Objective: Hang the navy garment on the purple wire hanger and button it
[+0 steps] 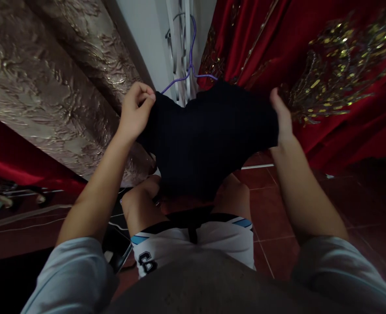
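Observation:
A dark navy or black shirt point(206, 135) hangs in front of me on a purple hanger point(190, 65). The hanger's hook is up at a white metal rack point(180, 39). At the shirt's left shoulder, my left hand point(137, 109) pinches the cloth between thumb and fingers. My right hand point(282, 117) is at the right sleeve, its thumb along the outer edge; the other fingers are hidden behind or inside the cloth. The shirt's neckline dips between the two arms of the hanger.
A shiny beige embossed curtain point(72, 87) hangs on the left. Red cloth with gold sequins point(343, 69) fills the right. Below are reddish floor tiles point(271, 209). A dark phone-like device point(116, 248) and white cables point(29, 224) lie at the lower left.

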{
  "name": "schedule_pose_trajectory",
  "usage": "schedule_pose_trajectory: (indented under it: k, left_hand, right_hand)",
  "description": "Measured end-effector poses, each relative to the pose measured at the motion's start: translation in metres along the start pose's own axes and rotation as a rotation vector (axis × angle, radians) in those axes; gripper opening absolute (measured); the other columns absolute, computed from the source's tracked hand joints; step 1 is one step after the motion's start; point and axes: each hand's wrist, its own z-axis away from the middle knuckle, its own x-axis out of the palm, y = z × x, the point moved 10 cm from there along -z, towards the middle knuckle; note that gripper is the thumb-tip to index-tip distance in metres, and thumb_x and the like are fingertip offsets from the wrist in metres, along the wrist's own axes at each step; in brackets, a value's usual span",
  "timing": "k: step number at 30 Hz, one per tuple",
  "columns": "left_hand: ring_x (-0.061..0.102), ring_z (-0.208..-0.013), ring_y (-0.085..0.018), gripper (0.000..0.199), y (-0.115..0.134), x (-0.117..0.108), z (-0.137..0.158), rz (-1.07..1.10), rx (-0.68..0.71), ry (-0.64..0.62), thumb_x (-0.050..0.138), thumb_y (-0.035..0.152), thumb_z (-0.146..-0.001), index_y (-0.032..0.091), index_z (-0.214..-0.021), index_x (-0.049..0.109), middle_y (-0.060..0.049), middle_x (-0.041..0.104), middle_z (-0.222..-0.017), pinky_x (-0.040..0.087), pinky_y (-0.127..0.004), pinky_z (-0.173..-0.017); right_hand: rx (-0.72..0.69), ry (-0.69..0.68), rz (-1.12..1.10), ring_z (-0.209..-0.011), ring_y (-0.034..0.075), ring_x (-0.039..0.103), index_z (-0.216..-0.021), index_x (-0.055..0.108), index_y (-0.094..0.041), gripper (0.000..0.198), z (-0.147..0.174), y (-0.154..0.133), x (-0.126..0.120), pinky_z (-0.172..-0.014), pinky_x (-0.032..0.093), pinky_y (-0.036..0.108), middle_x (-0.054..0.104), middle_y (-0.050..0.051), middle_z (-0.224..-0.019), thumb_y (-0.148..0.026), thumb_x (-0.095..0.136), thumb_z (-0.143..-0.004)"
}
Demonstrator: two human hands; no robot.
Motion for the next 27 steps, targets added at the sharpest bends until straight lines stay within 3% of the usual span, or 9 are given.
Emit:
schedule_pose_trajectory:
  k: [2,5,9,13,18,20,23,25,27]
  left_hand:
    - [0.066,-0.1,-0.016,0.03,0.021,0.009,-0.004,0.068,0.014,-0.01,0.07,0.049,-0.095,0.023,-0.101,0.058,0.001,0.067,-0.093,0.05,-0.035,-0.093]
    - [0.061,-0.127,-0.02,0.026,0.073,0.022,0.0,0.188,0.105,-0.031,0.059,0.05,-0.103,0.028,-0.117,0.057,-0.001,0.068,-0.122,0.051,-0.037,-0.102]
    - [0.058,-0.136,-0.024,0.018,0.125,0.015,0.016,0.301,0.255,-0.007,0.062,0.041,-0.103,0.029,-0.117,0.062,-0.001,0.067,-0.13,0.05,-0.041,-0.112]
    - [0.07,-0.116,-0.023,0.018,0.11,-0.006,0.021,0.348,0.053,0.018,0.054,0.029,-0.104,0.023,-0.112,0.069,-0.004,0.074,-0.118,0.052,-0.044,-0.111]
    - [0.075,-0.097,-0.023,0.045,0.071,0.012,0.059,0.478,-0.442,-0.308,0.036,0.044,-0.108,0.018,-0.118,0.071,-0.011,0.073,-0.107,0.062,-0.044,-0.094]
    - [0.069,-0.068,-0.019,0.035,0.061,0.015,0.085,0.434,-0.515,-0.427,0.05,0.041,-0.101,0.021,-0.121,0.071,-0.008,0.07,-0.088,0.063,-0.036,-0.067]
    - [0.042,-0.041,-0.011,0.031,0.048,0.009,0.123,0.281,-0.574,-0.626,0.06,0.027,-0.088,0.026,-0.117,0.074,-0.002,0.058,-0.066,0.038,-0.027,-0.038]
    - [0.04,-0.042,-0.012,0.028,0.043,-0.002,0.134,0.158,-0.555,-0.709,0.06,0.026,-0.087,0.027,-0.106,0.079,-0.003,0.058,-0.063,0.029,-0.026,-0.036]
    - [0.044,-0.045,-0.014,0.022,0.043,-0.019,0.124,0.074,-0.481,-0.645,0.061,0.027,-0.086,0.026,-0.093,0.082,-0.005,0.062,-0.063,0.031,-0.026,-0.038]
  right_hand:
    - [0.071,-0.096,-0.061,-0.094,0.026,0.074,-0.084,0.072,-0.017,0.044,0.013,-0.01,0.009,-0.081,0.059,0.042,0.074,0.011,-0.091,-0.056,0.057,-0.097]
    - [-0.021,-0.231,-0.085,-0.083,0.022,0.074,-0.086,0.075,-0.016,0.02,0.033,-0.049,0.033,-0.071,0.057,0.033,0.074,0.009,-0.085,-0.036,0.072,-0.085]
    - [-0.165,-0.179,-0.122,-0.067,0.015,0.067,-0.088,0.077,-0.016,0.024,0.052,-0.087,0.048,-0.059,0.049,0.024,0.068,0.004,-0.073,-0.033,0.061,-0.092]
    - [-0.191,-0.207,-0.123,-0.059,0.01,0.054,-0.093,0.073,-0.021,0.018,0.08,-0.09,0.071,-0.053,0.041,0.023,0.06,0.0,-0.074,-0.032,0.058,-0.097]
    - [-0.288,-0.991,0.267,-0.087,0.017,0.066,-0.106,0.069,-0.029,0.013,0.15,-0.067,0.17,-0.077,0.052,0.029,0.069,-0.002,-0.097,-0.03,0.066,-0.094]
    - [-0.306,-1.109,0.32,-0.098,0.019,0.069,-0.108,0.071,-0.029,0.014,0.152,-0.051,0.183,-0.09,0.053,0.031,0.073,-0.001,-0.106,-0.034,0.062,-0.097]
    - [-0.287,-0.802,0.346,-0.109,0.021,0.069,-0.118,0.071,-0.028,0.026,0.099,-0.027,0.165,-0.099,0.053,0.035,0.073,0.002,-0.119,-0.042,0.062,-0.098]
    - [-0.314,-0.563,0.359,-0.132,0.026,0.059,-0.131,0.067,-0.029,0.043,0.067,-0.009,0.142,-0.107,0.05,0.039,0.062,0.006,-0.141,-0.043,0.07,-0.091]
    - [-0.277,-0.493,0.356,-0.142,0.029,0.05,-0.129,0.069,-0.027,0.049,0.051,0.015,0.13,-0.109,0.051,0.042,0.058,0.008,-0.147,-0.046,0.077,-0.084]
